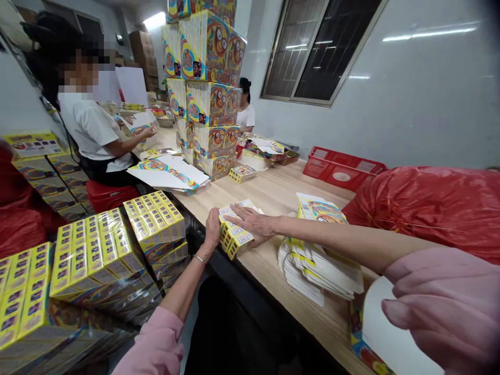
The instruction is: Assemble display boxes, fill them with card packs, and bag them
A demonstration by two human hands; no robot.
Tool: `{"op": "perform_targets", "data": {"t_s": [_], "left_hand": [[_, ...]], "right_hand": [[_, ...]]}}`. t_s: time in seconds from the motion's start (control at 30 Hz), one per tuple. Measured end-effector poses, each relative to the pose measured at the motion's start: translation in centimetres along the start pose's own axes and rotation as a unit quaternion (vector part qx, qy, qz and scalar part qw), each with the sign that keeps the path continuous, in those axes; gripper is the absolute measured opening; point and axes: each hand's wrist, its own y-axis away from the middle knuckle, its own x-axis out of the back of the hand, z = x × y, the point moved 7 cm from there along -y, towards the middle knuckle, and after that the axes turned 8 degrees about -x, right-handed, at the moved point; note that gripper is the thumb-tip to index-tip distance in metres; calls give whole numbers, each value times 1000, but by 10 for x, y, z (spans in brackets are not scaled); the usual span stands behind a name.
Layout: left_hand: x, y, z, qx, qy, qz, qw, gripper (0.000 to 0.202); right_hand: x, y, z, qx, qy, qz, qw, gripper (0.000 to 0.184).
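A block of small yellow printed boxes (238, 240) stands near the front edge of the wooden table. My left hand (213, 228) is closed against its left end, with the fingers partly hidden. Across the top and right side lies my right hand (252, 221), its fingers stretched over the boxes, so the block is held between both hands. To the right, under my forearm, is a fanned pile of flat white-and-yellow cartons (320, 265). A printed yellow box (320, 209) sits behind that pile.
Wrapped stacks of yellow boxes (96, 250) stand on my left. A tall stack of display boxes (213, 99) rises beyond, near flat printed sheets (167, 172). A red basket (344, 169) and red sack (429, 208) are at right. Two people (91, 120) sit along the table.
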Motion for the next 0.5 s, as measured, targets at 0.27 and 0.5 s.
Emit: {"op": "perform_targets", "data": {"t_s": [0.27,0.5], "left_hand": [[2,-3,112,-130,-131,-56,981,49],[-77,16,328,-337,-268,-244,869,59]], "right_hand": [[38,46,-54,-22,8,119,993,114],[132,180,-125,-147,-29,371,916,119]]}}
